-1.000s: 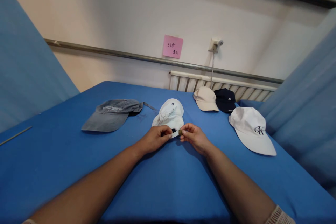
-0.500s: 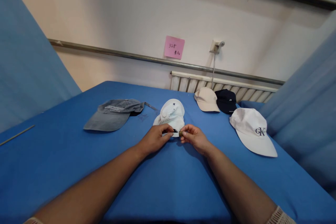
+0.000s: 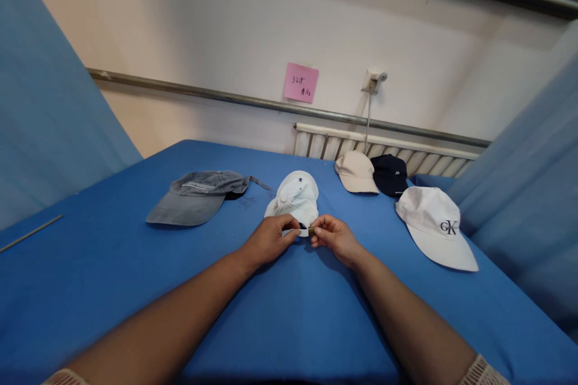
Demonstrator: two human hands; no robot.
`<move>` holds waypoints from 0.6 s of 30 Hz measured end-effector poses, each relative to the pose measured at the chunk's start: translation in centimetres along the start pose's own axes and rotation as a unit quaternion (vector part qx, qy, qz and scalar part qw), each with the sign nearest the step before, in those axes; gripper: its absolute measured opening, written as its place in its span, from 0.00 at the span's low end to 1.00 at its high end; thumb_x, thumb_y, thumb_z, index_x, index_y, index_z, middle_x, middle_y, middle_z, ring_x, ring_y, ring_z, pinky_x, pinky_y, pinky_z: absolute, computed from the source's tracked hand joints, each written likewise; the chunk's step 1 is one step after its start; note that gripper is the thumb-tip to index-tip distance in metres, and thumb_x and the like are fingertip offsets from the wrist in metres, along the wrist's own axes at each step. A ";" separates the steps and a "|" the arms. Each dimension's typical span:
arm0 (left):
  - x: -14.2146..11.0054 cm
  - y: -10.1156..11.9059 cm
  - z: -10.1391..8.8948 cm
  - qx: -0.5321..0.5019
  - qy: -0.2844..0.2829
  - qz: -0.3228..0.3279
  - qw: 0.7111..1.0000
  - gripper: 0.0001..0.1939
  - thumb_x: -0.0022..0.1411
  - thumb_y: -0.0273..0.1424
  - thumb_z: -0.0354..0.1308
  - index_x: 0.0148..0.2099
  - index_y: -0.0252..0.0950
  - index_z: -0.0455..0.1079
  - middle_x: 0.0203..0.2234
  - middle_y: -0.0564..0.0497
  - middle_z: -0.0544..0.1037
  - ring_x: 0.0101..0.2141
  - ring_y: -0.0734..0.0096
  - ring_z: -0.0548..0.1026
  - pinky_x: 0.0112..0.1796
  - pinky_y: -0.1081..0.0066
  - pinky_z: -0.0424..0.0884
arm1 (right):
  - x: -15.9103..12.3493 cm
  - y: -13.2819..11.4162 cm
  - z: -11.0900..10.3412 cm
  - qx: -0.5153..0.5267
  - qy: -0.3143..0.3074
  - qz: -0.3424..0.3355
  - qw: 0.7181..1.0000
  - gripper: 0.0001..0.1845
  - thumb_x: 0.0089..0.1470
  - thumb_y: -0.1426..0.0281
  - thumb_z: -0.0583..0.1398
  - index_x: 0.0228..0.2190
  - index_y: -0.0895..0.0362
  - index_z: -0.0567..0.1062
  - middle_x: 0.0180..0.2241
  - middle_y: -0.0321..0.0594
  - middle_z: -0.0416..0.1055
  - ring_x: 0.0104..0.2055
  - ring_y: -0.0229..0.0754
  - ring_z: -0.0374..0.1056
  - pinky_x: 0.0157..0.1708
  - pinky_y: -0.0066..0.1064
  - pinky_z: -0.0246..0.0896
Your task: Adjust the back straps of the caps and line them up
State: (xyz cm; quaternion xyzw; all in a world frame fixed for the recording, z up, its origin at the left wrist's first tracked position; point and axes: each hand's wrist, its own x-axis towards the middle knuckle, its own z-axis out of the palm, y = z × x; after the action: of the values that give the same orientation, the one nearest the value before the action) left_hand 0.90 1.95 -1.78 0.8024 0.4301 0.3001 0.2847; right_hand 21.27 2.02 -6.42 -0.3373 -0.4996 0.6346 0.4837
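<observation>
A small white baseball cap [image 3: 298, 198] lies on the blue-covered table, its brim pointing away from me and its back strap toward me. My left hand [image 3: 273, 237] is closed on the left part of the strap, thumb and fingers pinching it. On the other side, my right hand [image 3: 333, 236] pinches the strap at its brass-coloured buckle [image 3: 311, 231]. The dark gap of the cap's rear opening shows between the hands. Fingertips partly hide the strap, so how it runs through the buckle cannot be made out.
A grey cap [image 3: 194, 197] with its strap end loose lies to the left. At the right are a beige cap [image 3: 356, 172], a navy cap [image 3: 389, 174] and a white cap with letters [image 3: 436, 225]. A thin stick [image 3: 31, 233] rests at the far left of the blue cloth [image 3: 289, 325].
Both hands keep their pinch on the cap's strap, with barely any movement. The whole view has shifted very slightly.
</observation>
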 end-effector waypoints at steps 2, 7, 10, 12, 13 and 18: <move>0.0 -0.2 0.1 0.007 -0.003 -0.002 1.000 0.07 0.59 0.33 0.55 0.35 0.37 0.73 0.29 0.53 0.78 0.31 0.69 0.74 0.35 0.71 0.65 | 0.0 0.0 0.1 0.002 0.004 -0.003 1.000 0.18 0.43 0.60 0.71 0.29 0.57 0.73 0.24 0.33 0.71 0.24 0.34 0.67 0.29 0.31 0.67; 0.1 -0.5 0.4 0.045 0.019 -0.018 0.999 0.07 0.58 0.34 0.55 0.33 0.36 0.72 0.27 0.54 0.77 0.29 0.70 0.71 0.31 0.72 0.62 | 0.0 -0.1 0.3 -0.003 -0.002 -0.002 1.000 0.18 0.42 0.59 0.71 0.29 0.57 0.73 0.24 0.33 0.72 0.25 0.34 0.68 0.29 0.31 0.67; 0.1 -0.4 0.4 0.048 0.021 -0.021 0.998 0.07 0.58 0.34 0.55 0.33 0.36 0.71 0.26 0.54 0.76 0.28 0.71 0.70 0.30 0.72 0.61 | 0.0 -0.2 0.5 -0.001 0.004 -0.002 1.000 0.19 0.41 0.59 0.72 0.29 0.57 0.73 0.26 0.33 0.72 0.25 0.34 0.68 0.29 0.31 0.67; 0.1 -0.2 0.4 0.039 0.010 -0.016 0.999 0.07 0.58 0.34 0.55 0.33 0.36 0.71 0.26 0.54 0.75 0.27 0.71 0.70 0.30 0.72 0.61 | 0.1 -0.2 0.5 -0.001 0.010 -0.004 1.000 0.19 0.41 0.59 0.72 0.28 0.57 0.73 0.25 0.33 0.72 0.25 0.34 0.68 0.29 0.31 0.67; 0.1 -0.2 0.3 0.035 0.005 -0.014 0.999 0.07 0.58 0.34 0.55 0.33 0.36 0.71 0.26 0.54 0.75 0.27 0.72 0.69 0.30 0.72 0.61 | 0.1 -0.2 0.5 -0.001 0.012 -0.005 1.000 0.19 0.40 0.59 0.72 0.28 0.57 0.73 0.25 0.33 0.71 0.24 0.34 0.68 0.29 0.31 0.67; 0.1 -0.2 0.4 0.035 0.005 -0.017 0.999 0.08 0.58 0.35 0.56 0.32 0.36 0.71 0.25 0.54 0.75 0.27 0.71 0.69 0.30 0.72 0.60 | 0.2 0.0 0.5 -0.002 0.010 -0.003 1.000 0.19 0.41 0.58 0.71 0.28 0.57 0.73 0.24 0.33 0.72 0.24 0.34 0.68 0.28 0.31 0.67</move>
State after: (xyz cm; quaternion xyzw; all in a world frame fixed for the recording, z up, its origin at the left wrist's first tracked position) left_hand 1.15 2.06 -2.16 0.8029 0.4555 0.2836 0.2598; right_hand 20.77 2.01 -6.23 -0.3427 -0.4971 0.6289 0.4899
